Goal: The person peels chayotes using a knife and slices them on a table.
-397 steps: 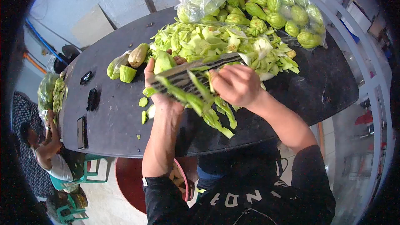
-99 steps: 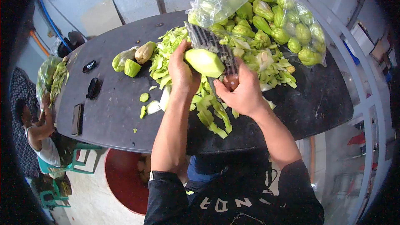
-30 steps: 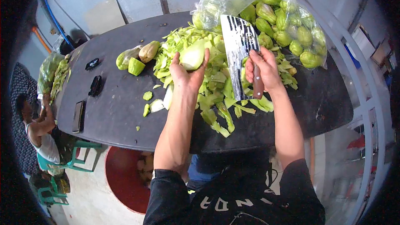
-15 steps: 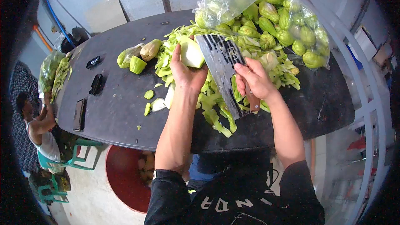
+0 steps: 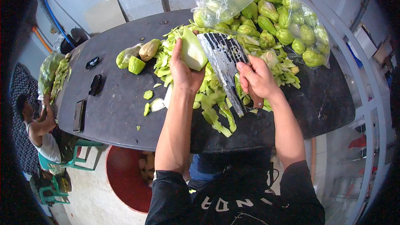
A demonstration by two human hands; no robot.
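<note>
My left hand (image 5: 184,71) is wrapped around a large chayote (image 5: 194,53), its pale peeled face turned up and a strip of green skin along its upper left side. In my right hand (image 5: 259,77) is a wide-bladed cleaver (image 5: 220,64) with a brown wooden handle, my thumb pressed on the blade's base. The blade is dark, smeared with pale residue, and its far end is close beside the chayote. Under both hands spreads a heap of green peelings (image 5: 214,114). A pale cut piece (image 5: 157,105) lies left of my forearm.
A clear plastic bag (image 5: 233,2) of whole chayotes (image 5: 268,10) stands at the back right. Several more chayotes (image 5: 136,64) sit left of the heap on the dark table (image 5: 118,100). A red tub (image 5: 121,183) is below the edge. A seated person (image 5: 43,131) works at far left.
The chayote has turned in my left hand, so more of its green side and a longer pale face show. The cleaver has shifted and tilted slightly.
</note>
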